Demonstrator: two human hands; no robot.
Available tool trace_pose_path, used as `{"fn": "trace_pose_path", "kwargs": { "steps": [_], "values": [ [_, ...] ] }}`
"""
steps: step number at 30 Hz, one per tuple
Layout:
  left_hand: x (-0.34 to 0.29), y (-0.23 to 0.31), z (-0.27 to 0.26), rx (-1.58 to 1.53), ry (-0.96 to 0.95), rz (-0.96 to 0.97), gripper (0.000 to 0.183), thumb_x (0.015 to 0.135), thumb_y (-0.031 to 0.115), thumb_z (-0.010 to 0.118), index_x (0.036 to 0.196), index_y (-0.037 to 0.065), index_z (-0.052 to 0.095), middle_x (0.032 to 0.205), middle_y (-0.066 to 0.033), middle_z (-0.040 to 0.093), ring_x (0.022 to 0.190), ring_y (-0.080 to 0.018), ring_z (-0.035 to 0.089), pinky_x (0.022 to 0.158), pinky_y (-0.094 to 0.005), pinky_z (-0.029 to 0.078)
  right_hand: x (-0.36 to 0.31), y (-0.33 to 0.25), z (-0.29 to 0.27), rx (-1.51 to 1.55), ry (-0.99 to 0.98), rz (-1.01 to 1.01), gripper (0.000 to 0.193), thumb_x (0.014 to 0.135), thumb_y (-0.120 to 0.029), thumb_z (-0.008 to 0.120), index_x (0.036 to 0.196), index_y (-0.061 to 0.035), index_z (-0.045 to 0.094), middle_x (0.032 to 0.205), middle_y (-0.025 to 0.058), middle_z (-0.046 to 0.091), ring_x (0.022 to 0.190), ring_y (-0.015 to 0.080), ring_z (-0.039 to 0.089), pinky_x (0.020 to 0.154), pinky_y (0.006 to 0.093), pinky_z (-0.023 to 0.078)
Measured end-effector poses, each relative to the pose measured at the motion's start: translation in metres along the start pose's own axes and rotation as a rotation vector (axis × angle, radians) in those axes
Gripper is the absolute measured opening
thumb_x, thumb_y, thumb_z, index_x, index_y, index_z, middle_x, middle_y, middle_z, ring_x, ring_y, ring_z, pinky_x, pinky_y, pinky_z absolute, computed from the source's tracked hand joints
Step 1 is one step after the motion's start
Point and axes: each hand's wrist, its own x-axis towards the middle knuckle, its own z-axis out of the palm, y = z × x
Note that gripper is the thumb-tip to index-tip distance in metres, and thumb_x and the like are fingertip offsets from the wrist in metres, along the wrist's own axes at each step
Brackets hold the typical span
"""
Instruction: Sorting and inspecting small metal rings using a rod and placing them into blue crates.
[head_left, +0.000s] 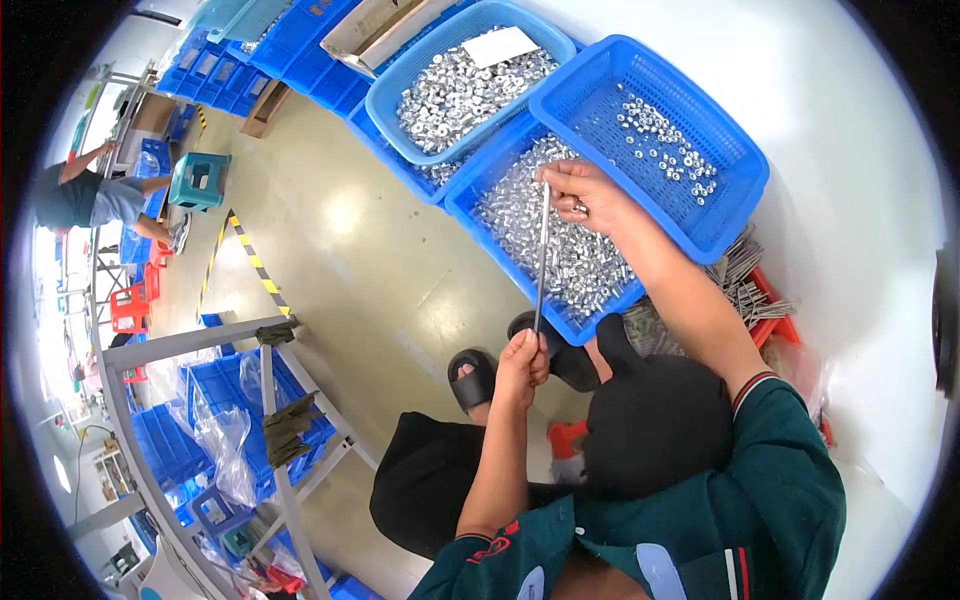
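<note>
A thin metal rod point(543, 250) runs between my two hands over a blue bin point(512, 283) of small silver metal parts point(590, 265). My left hand point(521, 366) is closed around the rod's lower end, just outside the bin's near corner. At the upper end, my right hand point(592, 198) pinches the tip between thumb and fingers. A small silver piece point(580, 207) shows against the curled fingers of that hand. What exactly sits at the pinched tip is hidden by the fingers.
A blue perforated basket point(738, 215) with scattered metal pieces overlaps the bin's right side. Behind stands a light-blue basket point(385, 130) heaped with metal parts. Thin rods point(745, 290) lie beside a red container point(780, 325). A grey frame point(190, 342) stands left; another person point(75, 195) is farther off.
</note>
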Motion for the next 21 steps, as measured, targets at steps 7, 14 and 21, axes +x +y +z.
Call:
{"fn": "trace_pose_path", "kwargs": {
  "steps": [7,14,21],
  "values": [
    [0.002,-0.003,0.002,0.016,0.029,0.051,0.027,0.092,0.031,0.042,0.076,0.009,0.046,0.047,0.0048,0.025,0.037,-0.0059,0.020,0.036,-0.0213,0.017,-0.002,-0.001,0.001,0.002,0.007,0.001,0.014,0.086,-0.015,0.054,0.090,-0.0020,0.057,0.067,-0.0020,0.046,0.049,0.0028,0.039,0.037,0.0155,0.028],
    [0.007,-0.012,0.014,0.128,0.209,0.189,0.025,0.092,0.029,0.043,0.075,0.010,0.047,0.049,0.0063,0.028,0.037,-0.0041,0.021,0.035,-0.0200,0.016,0.000,0.001,0.007,-0.105,0.176,-0.042,0.014,0.084,-0.016,0.058,0.090,-0.0034,0.057,0.060,-0.0044,0.045,0.046,0.0018,0.038,0.035,0.0154,0.026],
    [0.002,0.006,0.024,-0.189,-0.044,0.047,0.026,0.091,0.032,0.044,0.077,0.010,0.045,0.047,0.0049,0.023,0.035,-0.0058,0.019,0.034,-0.0213,0.015,-0.013,0.011,0.020,-0.043,-0.015,0.114,0.021,0.086,-0.013,0.053,0.103,-0.0001,0.057,0.059,-0.0013,0.046,0.044,0.0034,0.037,0.035,0.0161,0.025]
  ]
}}
